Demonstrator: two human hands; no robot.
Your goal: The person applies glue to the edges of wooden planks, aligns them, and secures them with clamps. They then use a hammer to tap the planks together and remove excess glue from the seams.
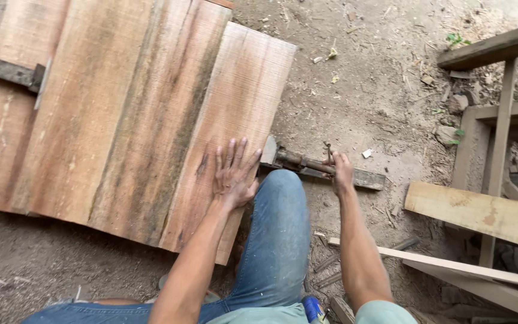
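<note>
Several reddish wooden boards (121,114) lie edge to edge on the dirt ground, forming a panel. My left hand (234,174) rests flat, fingers spread, on the rightmost board (235,102) near its right edge. A rusty bar clamp (307,163) sticks out from under that edge. My right hand (341,172) grips the clamp's screw handle. My knee in blue jeans (280,222) sits between my two arms, close to the clamp.
A second clamp bar (7,71) crosses the panel at the upper left. Loose planks (481,213) and thin sticks lie at the right, beside a wooden frame (499,108). Dirt, wood chips and small stones cover the ground.
</note>
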